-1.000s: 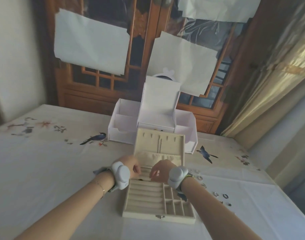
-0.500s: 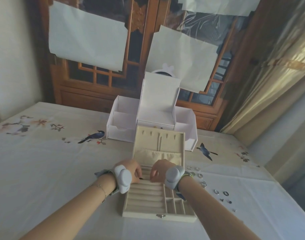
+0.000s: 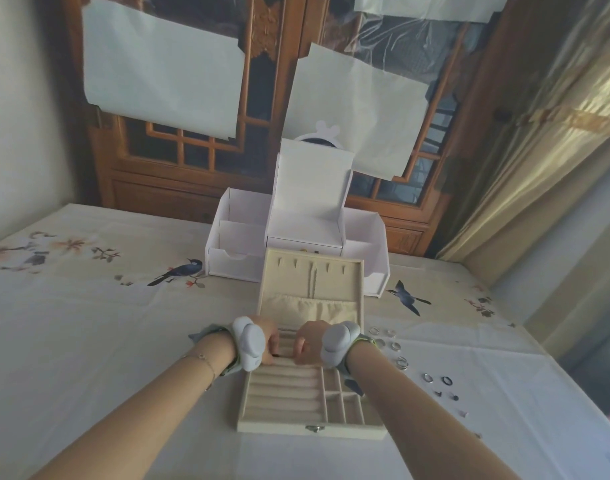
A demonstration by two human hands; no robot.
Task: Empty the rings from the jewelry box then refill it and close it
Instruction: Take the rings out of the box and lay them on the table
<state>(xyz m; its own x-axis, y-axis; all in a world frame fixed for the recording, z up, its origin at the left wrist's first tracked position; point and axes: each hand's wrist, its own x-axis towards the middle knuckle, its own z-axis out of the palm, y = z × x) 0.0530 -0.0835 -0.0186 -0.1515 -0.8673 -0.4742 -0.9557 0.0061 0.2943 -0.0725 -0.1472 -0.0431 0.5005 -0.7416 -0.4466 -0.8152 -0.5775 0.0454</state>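
The beige jewelry box [image 3: 285,400] lies open in front of me, its lid [image 3: 312,285] standing upright. Its ring rolls and small compartments look bare. Both hands are at the back rolls with fingers curled downward. My left hand [image 3: 268,341] pinches a small dark ring [image 3: 280,355] at a roll. My right hand [image 3: 306,342] is right next to it, fingertips on the same roll; what it grips is hidden. Several loose rings [image 3: 394,345] lie on the cloth to the right of the box.
A white open organiser box [image 3: 298,233] stands just behind the jewelry box. More rings and small pieces [image 3: 447,380] lie scattered toward the right edge. The tablecloth [image 3: 89,334] has bird prints. A wooden window wall rises behind the table.
My two hands have drawn closer together over the back ring rolls and sunk lower onto them. The box and the loose rings have stayed in place.
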